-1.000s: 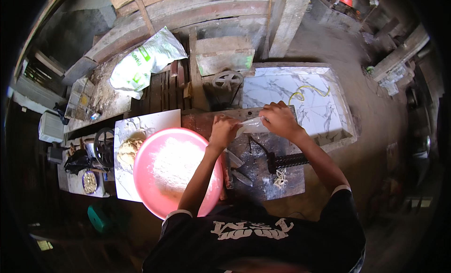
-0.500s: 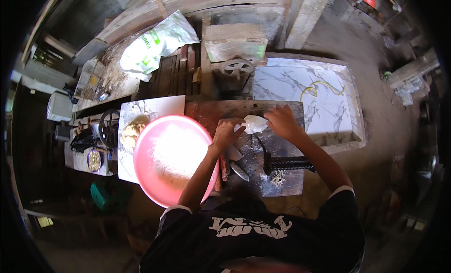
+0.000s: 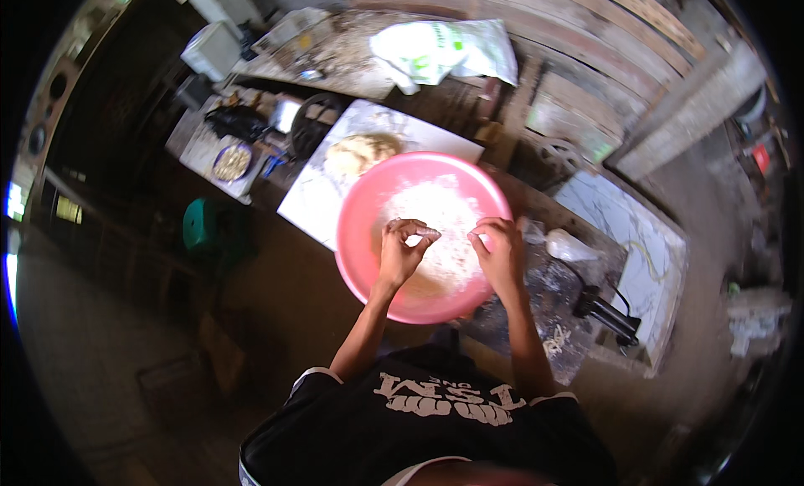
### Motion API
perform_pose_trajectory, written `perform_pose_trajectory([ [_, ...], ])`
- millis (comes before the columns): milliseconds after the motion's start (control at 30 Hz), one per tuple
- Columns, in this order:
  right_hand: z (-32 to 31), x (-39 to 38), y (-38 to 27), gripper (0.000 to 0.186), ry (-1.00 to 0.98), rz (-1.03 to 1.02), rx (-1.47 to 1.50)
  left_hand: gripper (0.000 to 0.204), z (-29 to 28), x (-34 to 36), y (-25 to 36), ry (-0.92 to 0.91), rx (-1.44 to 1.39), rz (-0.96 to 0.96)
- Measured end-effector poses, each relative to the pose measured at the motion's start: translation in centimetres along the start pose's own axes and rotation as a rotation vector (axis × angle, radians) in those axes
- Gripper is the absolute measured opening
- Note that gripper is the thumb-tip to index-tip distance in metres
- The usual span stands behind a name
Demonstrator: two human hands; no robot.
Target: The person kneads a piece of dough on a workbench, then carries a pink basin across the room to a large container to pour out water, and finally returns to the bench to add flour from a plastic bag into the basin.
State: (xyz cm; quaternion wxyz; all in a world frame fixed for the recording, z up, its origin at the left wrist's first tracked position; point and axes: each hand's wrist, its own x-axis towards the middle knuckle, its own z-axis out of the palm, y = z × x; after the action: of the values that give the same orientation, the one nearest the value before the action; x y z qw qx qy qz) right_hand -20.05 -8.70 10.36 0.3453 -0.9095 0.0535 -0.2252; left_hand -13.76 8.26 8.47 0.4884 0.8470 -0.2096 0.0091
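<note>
A large pink basin (image 3: 345, 235) holds loose white powder (image 3: 440, 205) that looks like flour. Over it hover both of my hands, a short gap between them. My left hand (image 3: 402, 250) has thumb and fingers closed in a pinch. My right hand (image 3: 501, 253), near the basin's right side, is also pinched. If anything small is between the fingertips, I cannot make it out. To the right, a clear plastic bag of something white (image 3: 571, 246) lies on the dark tabletop. A pale lump of dough (image 3: 356, 155) rests just beyond the basin.
The dough lies on a white marbled slab (image 3: 306, 205). A black strapped object (image 3: 607, 317) and pale scraps (image 3: 554, 342) are on the dark table (image 3: 502, 329). Left stand a bowl of pale pieces (image 3: 232, 162) and a green plastic item (image 3: 198, 225). Behind lies a white sack (image 3: 431, 51).
Both hands have left the white plastic bag on the table and come left over the basin. The bag now lies alone. The view has swung left.
</note>
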Motion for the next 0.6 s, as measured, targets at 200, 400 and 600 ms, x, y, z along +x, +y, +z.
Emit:
perform_pose_trajectory([
  [200,5.0,0.8,-0.7,0.009,0.019,0.023,0.197,0.01,-2.7,-2.1,-3.2,0.055,-0.039,-0.144],
  [400,8.2,2.6,-2.5,0.009,-0.008,0.016,0.303,0.015,-4.1,-2.9,-7.7,0.03,-0.326,-0.243],
  [600,10.7,3.5,-3.2,0.01,-0.035,-0.038,0.272,0.031,-5.4,-1.6,-10.1,0.202,-0.046,-0.068],
])
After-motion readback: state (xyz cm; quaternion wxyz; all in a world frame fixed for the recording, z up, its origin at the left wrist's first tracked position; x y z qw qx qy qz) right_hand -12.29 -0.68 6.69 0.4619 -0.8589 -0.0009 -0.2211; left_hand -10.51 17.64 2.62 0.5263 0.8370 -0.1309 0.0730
